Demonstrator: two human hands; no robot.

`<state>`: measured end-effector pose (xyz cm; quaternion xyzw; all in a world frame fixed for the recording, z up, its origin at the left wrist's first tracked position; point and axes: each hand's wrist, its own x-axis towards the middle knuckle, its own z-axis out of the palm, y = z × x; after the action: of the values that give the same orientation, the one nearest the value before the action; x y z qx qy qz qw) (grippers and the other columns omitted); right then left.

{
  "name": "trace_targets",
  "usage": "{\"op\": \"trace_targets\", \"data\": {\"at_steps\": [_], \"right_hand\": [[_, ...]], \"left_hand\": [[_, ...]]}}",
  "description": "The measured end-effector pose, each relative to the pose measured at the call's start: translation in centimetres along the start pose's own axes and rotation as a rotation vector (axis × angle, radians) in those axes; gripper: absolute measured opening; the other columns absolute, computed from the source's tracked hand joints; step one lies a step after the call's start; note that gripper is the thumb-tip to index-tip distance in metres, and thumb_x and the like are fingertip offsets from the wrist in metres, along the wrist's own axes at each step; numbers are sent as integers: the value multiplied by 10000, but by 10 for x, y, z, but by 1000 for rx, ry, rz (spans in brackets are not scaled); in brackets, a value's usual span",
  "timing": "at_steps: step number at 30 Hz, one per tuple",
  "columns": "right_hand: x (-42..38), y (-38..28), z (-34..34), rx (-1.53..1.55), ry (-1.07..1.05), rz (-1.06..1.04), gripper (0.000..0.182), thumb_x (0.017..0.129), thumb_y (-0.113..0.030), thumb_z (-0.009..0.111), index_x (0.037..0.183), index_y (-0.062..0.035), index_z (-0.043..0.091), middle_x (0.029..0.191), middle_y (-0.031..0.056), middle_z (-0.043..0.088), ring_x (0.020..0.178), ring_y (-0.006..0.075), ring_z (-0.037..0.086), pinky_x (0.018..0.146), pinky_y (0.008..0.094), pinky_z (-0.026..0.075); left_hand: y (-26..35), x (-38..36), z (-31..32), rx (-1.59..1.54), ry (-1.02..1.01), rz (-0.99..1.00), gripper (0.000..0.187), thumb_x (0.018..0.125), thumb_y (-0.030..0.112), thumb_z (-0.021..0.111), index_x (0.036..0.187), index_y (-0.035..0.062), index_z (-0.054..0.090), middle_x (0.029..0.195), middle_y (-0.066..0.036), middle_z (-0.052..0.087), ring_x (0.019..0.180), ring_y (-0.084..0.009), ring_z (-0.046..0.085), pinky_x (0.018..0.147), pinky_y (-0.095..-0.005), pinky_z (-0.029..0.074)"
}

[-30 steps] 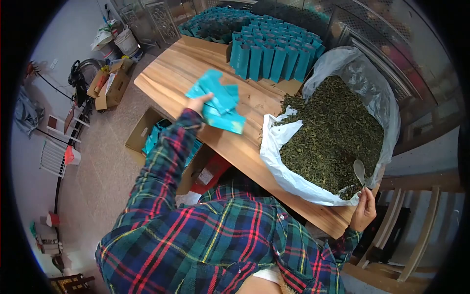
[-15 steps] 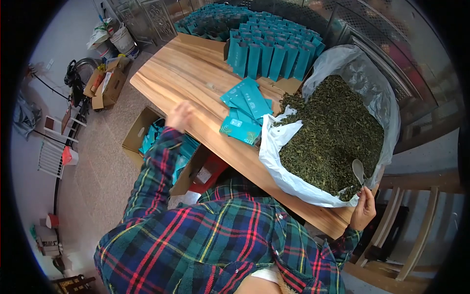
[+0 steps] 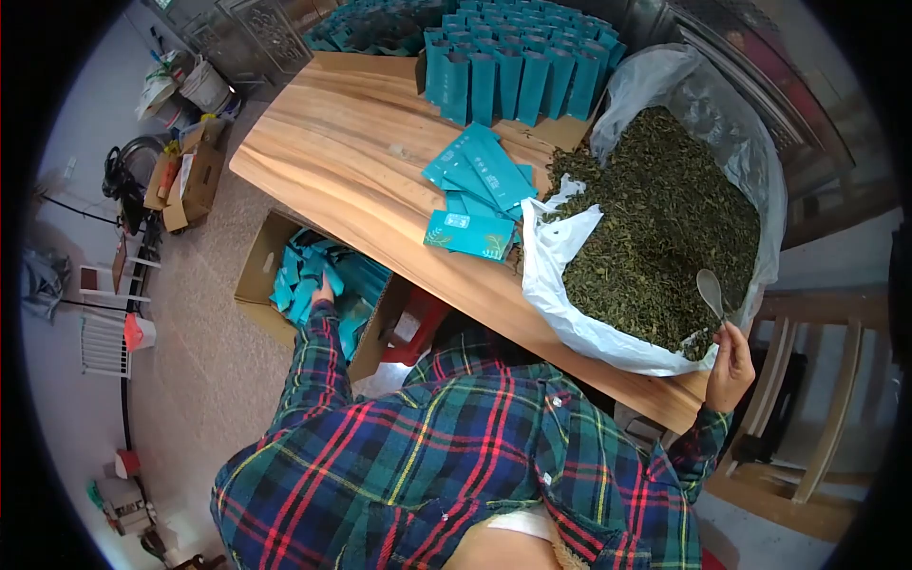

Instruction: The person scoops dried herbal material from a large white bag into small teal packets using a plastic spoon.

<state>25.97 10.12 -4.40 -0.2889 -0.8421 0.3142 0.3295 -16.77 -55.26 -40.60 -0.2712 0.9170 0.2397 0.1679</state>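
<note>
My left hand (image 3: 326, 286) is down inside a cardboard box (image 3: 255, 271) on the near side of the table, among teal packets (image 3: 347, 275). Its fingers are mostly hidden by the packets. At the right, my right hand (image 3: 731, 369) is closed on the handle of a spoon (image 3: 709, 291), whose pale bowl tilts upward over the edge of a heap of dried leaves (image 3: 655, 228). A white plastic bag (image 3: 560, 323), spread wide at the table's right end, holds these leaves. Several flat teal pouches (image 3: 480, 176) lie overlapping left of the bag.
Rows of upright teal pouches (image 3: 508, 81) stand at the back of the wooden table (image 3: 323, 142). Beneath the table, beside the box, is a red plastic object (image 3: 418, 323). A wooden rack (image 3: 826, 408) stands at the right. Another carton (image 3: 193, 180) and buckets (image 3: 204, 85) sit on the floor far left.
My left hand has gone from above the table's edge down into the box of packets. The right hand still holds the spoon at the bag's edge. The view has shifted slightly.
</note>
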Motion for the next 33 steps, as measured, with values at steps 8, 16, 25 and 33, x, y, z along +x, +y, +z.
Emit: {"op": "trace_targets", "data": {"at_steps": [8, 16, 25, 33], "right_hand": [[7, -10, 11, 4, -12, -12, 190, 899, -37, 523, 1058, 31, 602, 916, 64, 632, 814, 104, 598, 730, 224, 479], [9, -14, 24, 1, -18, -54, 177, 888, -22, 534, 1042, 23, 610, 902, 55, 634, 788, 99, 596, 700, 218, 476], [11, -5, 18, -10, -30, -47, 178, 890, -21, 527, 1044, 20, 608, 900, 52, 634, 781, 98, 594, 689, 220, 474], [13, 1, 16, 36, -9, 4, 195, 900, -24, 512, 1067, 19, 601, 903, 57, 632, 819, 105, 599, 724, 232, 488]], "left_hand": [[122, -150, -71, -1039, -157, -281, 1004, 627, 732, 582, 1277, -20, 439, 1197, -239, 515, 1016, -309, 552, 900, -389, 424], [37, 57, 26, -50, -227, -42, 1199, 523, 777, 614, 1251, -145, 374, 1345, -241, 374, 1272, -305, 344, 1060, -336, 265], [32, 46, 33, -404, -36, -291, 1099, 482, 606, 777, 1264, -74, 411, 1342, -192, 403, 1253, -290, 375, 1054, -351, 287], [81, -86, -59, -197, -169, -197, 907, 543, 372, 828, 1234, -72, 445, 1282, -227, 457, 1185, -290, 454, 988, -344, 370]]}}
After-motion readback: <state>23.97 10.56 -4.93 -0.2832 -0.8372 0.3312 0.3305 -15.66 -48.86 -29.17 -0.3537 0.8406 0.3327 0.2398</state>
